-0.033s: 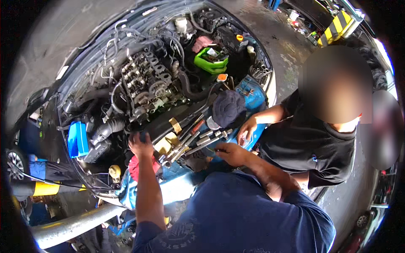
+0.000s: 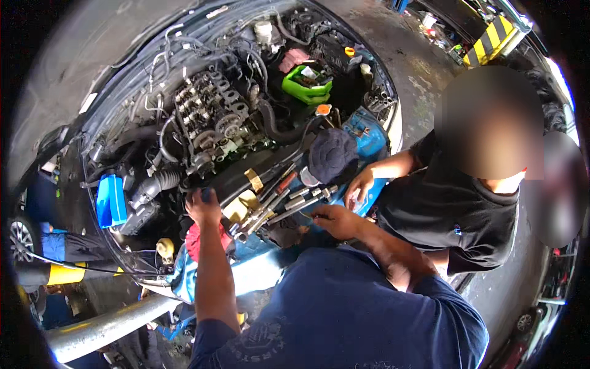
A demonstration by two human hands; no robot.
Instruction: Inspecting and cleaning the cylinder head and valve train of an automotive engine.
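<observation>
My left hand (image 2: 204,210) rests at the front edge of the engine bay, fingers spread and bent over dark parts, beside a red cloth (image 2: 208,241). A dark bluish spot by its fingertips is too unclear to name. My right hand (image 2: 335,221) is closed in a pinch, with a thin yellowish piece (image 2: 306,214) at its fingertips. Between my hands lie several metal sockets and extension bars (image 2: 283,209), a red-handled tool (image 2: 286,183) and a yellowish block (image 2: 241,206). The opened engine (image 2: 215,120) shows its camshafts beyond them.
Close to my right hand is another person's hand (image 2: 361,186), with something whitish at its fingers. A dark cap (image 2: 332,157), blue cover (image 2: 367,132) and green container (image 2: 304,92) sit on the right side. A blue container (image 2: 112,200) stands at left; a metal pole (image 2: 117,326) crosses the lower left.
My right hand has lifted very slightly. The other person's fingers have shifted a little, and something whitish shows at them. My left hand stays nearly in place.
</observation>
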